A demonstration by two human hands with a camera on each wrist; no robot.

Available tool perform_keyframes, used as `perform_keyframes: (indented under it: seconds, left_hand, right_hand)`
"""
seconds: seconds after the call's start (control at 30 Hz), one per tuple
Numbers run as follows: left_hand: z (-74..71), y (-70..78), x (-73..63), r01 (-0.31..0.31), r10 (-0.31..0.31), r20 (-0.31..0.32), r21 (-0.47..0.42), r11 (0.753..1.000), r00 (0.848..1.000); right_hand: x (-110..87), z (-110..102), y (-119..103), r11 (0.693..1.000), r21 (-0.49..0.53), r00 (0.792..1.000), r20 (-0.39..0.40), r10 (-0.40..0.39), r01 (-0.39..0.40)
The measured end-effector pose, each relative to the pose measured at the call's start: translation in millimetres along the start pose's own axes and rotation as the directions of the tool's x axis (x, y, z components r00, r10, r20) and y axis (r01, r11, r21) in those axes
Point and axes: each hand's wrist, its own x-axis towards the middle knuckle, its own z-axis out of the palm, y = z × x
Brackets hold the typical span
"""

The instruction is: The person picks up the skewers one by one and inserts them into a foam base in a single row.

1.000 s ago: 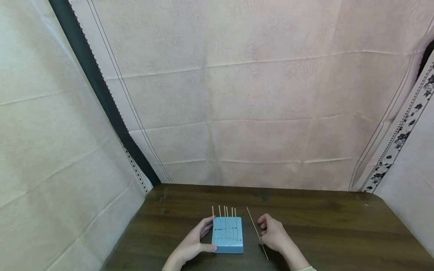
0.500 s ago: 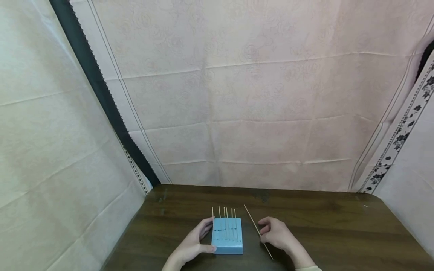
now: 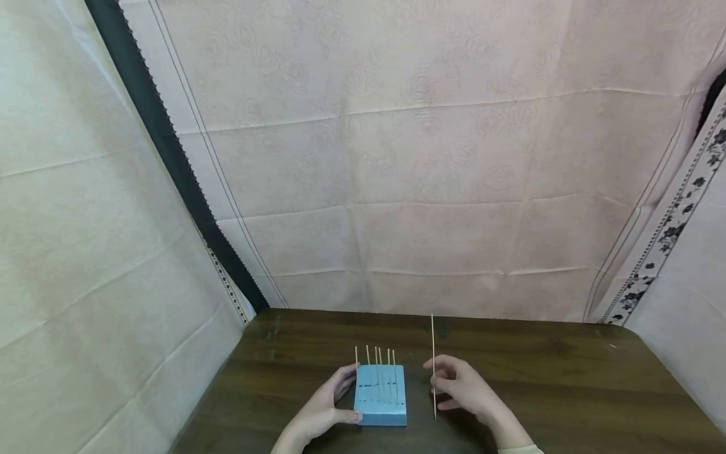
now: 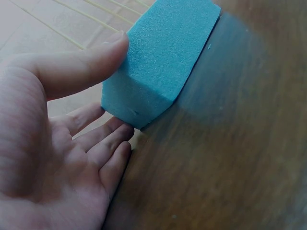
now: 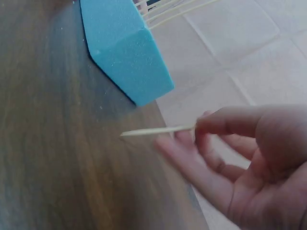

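A light blue foam block (image 3: 384, 419) lies on the table, with several thin wooden skewers (image 3: 367, 354) standing in its top, mostly towards the back. My left hand (image 3: 322, 408) holds the block by its left side. In the left wrist view the thumb presses one face of the foam (image 4: 168, 48), and the fingertips touch the lower edge of its end. To the right of the block, my right hand (image 3: 464, 386) pinches one loose skewer between thumb and fingers. This skewer (image 3: 433, 337) stands nearly upright; its pointed lower end shows in the right wrist view, apart from the foam.
The dark brown wooden table (image 3: 556, 391) has rounded far corners. Pale cloth (image 3: 431, 189) hangs behind it and on both sides. Small holes and dark marks show in the block's top.
The skewer in my right hand has swung from a leftward slant to nearly upright, its top rising, while the right fingers shifted along it. My left hand and the block have stayed put.
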Motion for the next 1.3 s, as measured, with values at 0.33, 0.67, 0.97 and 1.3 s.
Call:
perform_keyframes:
  seconds: [0.33,0.67,0.97,1.3]
  left_hand:
    - [-0.2,-0.6,-0.4,0.005,-0.005,-0.001,-0.011,1.0,1.0]
    - [0.1,0.4,-0.3,-0.008,0.008,-0.001,-0.016,1.0,1.0]
    - [-0.2,-1.2,-0.2,-0.005,0.005,0.003,-0.022,1.0,1.0]
    - [-0.3,-1.7,0.7,-0.018,0.018,0.002,-0.022,1.0,1.0]
  right_hand:
    - [3.8,22,-14,0.967,0.105,0.972,0.011,-0.235,0.233]
    - [2.9,35,-16,0.944,0.116,0.946,0.065,-0.319,0.31]
    - [3.5,35,-13,0.937,0.053,0.93,0.115,-0.348,0.344]
    - [4.0,34,-14,0.922,0.03,0.914,0.126,-0.385,0.385]
